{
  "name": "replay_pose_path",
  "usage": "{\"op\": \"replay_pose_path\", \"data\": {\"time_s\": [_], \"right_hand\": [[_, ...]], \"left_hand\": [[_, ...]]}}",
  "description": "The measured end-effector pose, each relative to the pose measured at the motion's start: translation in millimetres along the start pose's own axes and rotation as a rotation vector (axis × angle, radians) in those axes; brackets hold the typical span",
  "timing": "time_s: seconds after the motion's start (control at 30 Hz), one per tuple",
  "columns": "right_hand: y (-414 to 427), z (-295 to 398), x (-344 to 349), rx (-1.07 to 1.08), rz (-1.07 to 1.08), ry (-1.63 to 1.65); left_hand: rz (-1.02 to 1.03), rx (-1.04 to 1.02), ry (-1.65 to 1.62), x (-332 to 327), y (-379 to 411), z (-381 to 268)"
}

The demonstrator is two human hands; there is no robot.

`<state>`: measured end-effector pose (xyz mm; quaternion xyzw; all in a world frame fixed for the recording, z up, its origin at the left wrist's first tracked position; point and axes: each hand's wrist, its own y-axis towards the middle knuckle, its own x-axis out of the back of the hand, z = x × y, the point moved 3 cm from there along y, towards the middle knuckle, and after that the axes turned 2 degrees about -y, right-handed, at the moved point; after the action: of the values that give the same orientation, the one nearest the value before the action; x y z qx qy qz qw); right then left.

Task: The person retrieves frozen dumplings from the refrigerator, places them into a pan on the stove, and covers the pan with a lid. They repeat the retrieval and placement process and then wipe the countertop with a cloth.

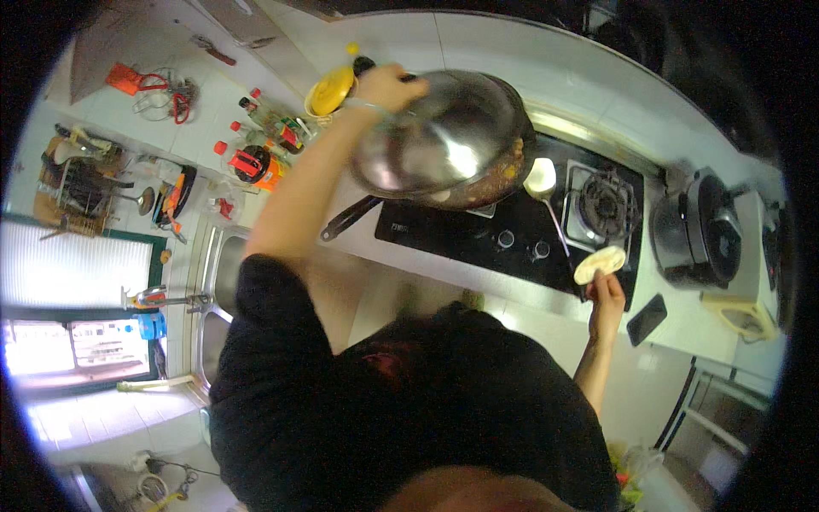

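My left hand (389, 89) grips a domed metal lid (441, 137) near its top. The lid is tilted over a long-handled pan (477, 185), covering most of it. Browned food with yellowish bits shows along the uncovered right side of the pan. The black pan handle (350, 217) sticks out to the lower left. Between the fingers of my right hand (604, 294) is a pale, flat, round piece of dough or bread (599, 265), held above the hob's right end. A metal spatula (542, 179) lies on the hob, its handle running towards that hand.
The black glass hob (435, 233) has a bare right burner (604, 205). Right of it stand a dark pot-like cooker (694, 233) and a phone-like black slab (647, 319). Bottles (256, 163) and a yellow-lidded jar (331, 91) crowd the left; a sink (228, 269) is nearby.
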<state>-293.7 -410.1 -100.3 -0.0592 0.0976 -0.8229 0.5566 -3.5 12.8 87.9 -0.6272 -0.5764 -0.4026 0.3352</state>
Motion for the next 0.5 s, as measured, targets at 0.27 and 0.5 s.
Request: {"op": "replay_pose_path", "data": {"time_s": [0.27,0.5], "right_hand": [[6.1,42.4,-53.5,0.083,-0.166,-0.285],[88.2,103.1,-188.5,0.512,-0.02,-0.84]], "left_hand": [[-0.025,0.16,-0.125,132.9,-144.2,225.1],[-0.197,0.366,0.152,91.5,-275.5,391.6]]}}
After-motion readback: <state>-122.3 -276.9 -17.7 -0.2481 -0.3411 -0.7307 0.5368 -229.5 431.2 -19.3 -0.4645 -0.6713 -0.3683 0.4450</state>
